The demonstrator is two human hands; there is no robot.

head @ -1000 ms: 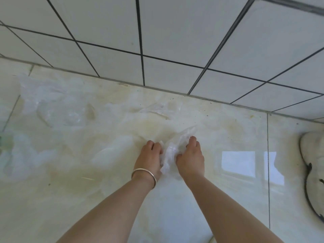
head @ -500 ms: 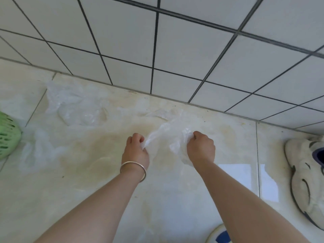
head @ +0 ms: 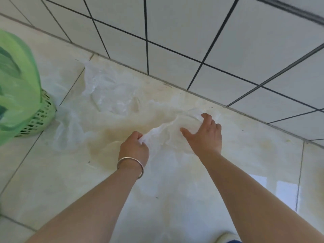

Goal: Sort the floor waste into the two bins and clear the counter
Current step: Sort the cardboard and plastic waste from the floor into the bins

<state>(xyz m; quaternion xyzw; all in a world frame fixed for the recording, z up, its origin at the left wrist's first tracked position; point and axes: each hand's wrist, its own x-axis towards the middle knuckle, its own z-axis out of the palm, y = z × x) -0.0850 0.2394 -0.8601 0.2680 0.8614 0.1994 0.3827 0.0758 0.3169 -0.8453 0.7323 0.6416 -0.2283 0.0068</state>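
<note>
Left hand: the left hand (head: 134,146), fingers curled, pinches one end of a clear plastic sheet (head: 166,135) on the floor; a silver bangle (head: 130,164) sits on its wrist.
Right hand: the right hand (head: 204,135), fingers spread and slightly bent, lies over the far part of the same sheet; whether it presses down cannot be told.
Task item: the sheet is crumpled and translucent, stretched between the two hands, near the foot of the wall.
Other waste: a second clear plastic bag (head: 108,90) lies further left against the wall; a third filmy piece (head: 67,127) lies just beside the bin.
Bin: a green basket (head: 39,118) lined with a green bag (head: 17,85) stands at the left edge.
Floor: pale glossy tiles (head: 175,199), yellowish stain under the hands.
Wall: white tiles (head: 175,41) with dark grout.
Obstructions: the bagged bin's near side fills the left edge, blurred.
</note>
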